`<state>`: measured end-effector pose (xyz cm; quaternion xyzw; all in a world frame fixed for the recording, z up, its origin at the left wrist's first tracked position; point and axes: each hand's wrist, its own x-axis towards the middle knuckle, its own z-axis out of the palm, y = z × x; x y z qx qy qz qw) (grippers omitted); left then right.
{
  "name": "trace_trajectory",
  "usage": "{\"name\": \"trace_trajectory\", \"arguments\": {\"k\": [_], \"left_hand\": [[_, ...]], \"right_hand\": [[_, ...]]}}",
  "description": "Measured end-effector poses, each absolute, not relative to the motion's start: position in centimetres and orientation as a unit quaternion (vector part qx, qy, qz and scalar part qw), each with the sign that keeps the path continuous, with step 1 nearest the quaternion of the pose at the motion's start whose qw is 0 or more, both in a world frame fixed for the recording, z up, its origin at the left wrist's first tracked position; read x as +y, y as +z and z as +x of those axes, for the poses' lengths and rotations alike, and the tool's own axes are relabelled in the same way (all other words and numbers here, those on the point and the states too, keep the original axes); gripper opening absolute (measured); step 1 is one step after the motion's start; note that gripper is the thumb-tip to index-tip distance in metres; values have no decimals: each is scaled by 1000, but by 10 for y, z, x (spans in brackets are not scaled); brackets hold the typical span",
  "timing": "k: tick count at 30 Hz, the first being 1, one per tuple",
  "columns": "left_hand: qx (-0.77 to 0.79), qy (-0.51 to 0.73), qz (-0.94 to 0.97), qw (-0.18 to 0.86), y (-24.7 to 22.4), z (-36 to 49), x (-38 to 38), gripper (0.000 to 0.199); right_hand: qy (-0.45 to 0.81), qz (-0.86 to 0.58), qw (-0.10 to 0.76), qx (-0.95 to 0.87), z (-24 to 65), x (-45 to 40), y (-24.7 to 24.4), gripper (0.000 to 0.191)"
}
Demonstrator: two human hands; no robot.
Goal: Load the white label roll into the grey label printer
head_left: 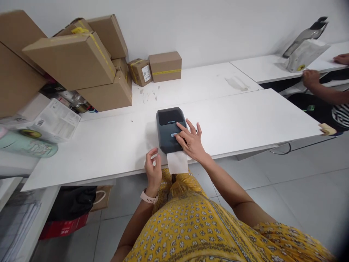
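Near the front edge of the white tabletop (231, 120), a dark device resembling a label printer (165, 137) is set down, with a strip of white paper (177, 163) let out from its near end and extended past the edge. By the right hand (192, 142) the device's top is covered in part: its fingers are spread and nothing is gripped, one tip being placed just below the dark panel (165, 117) and another at the pale button (173, 135). Whether the button is pressed cannot be told. The left hand (153, 169) is held just beside the near left corner, its fingers loosely curled with a gap left before the thumb; nothing is held there. As far as can be judged, some feeding out of paper is done, while the strip seems to be joined to the device and is not yet taken up by either hand. No print can be made out on its upper face. At the left rear, cardboard boxes (106, 92) are stacked.
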<state>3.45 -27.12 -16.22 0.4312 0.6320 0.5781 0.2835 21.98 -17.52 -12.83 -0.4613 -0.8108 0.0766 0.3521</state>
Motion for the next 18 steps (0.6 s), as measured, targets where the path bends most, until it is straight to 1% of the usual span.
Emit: {"name": "trace_trajectory", "arguments": {"k": [2, 5, 11, 13, 18], "left_hand": [[617, 575, 461, 276, -158, 39, -266, 46], [601, 569, 479, 294, -153, 43, -262, 55], [603, 541, 511, 287, -157, 44, -258, 62], [606, 531, 515, 292, -159, 45, -257, 64], [612, 523, 514, 296, -158, 46, -257, 63]], "right_hand": [[86, -484, 352, -797, 220, -181, -132, 35], [88, -509, 360, -777, 220, -189, -138, 36], [71, -505, 397, -764, 225, -193, -142, 42], [50, -501, 387, -772, 227, -193, -141, 41], [9, -494, 333, -803, 221, -191, -128, 35]]}}
